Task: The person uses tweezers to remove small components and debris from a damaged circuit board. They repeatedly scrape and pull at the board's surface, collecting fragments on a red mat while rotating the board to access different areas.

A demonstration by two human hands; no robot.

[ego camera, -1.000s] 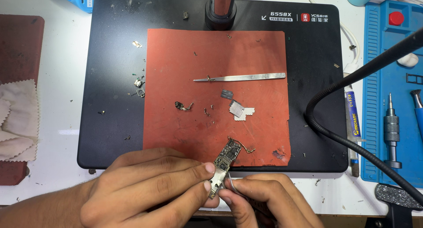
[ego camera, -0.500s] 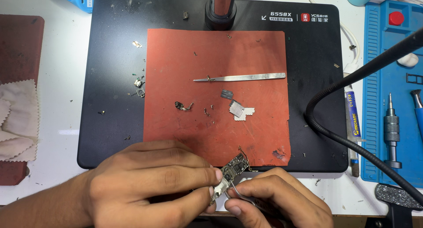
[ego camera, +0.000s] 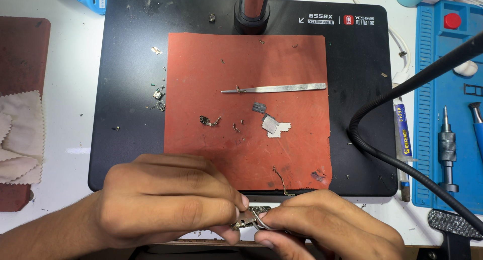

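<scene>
Together, two hands: left hand (ego camera: 166, 202), right hand (ego camera: 322, 222); pinching one circuit board (ego camera: 250, 219)

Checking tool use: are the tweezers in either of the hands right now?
No: the tweezers lie loose on the red mat, while the left hand and right hand pinch a small circuit board.

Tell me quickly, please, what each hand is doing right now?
Left hand: closed, fingers pinching a small circuit board.
Right hand: closed, fingers gripping a thin metal tool against the same board.
</scene>
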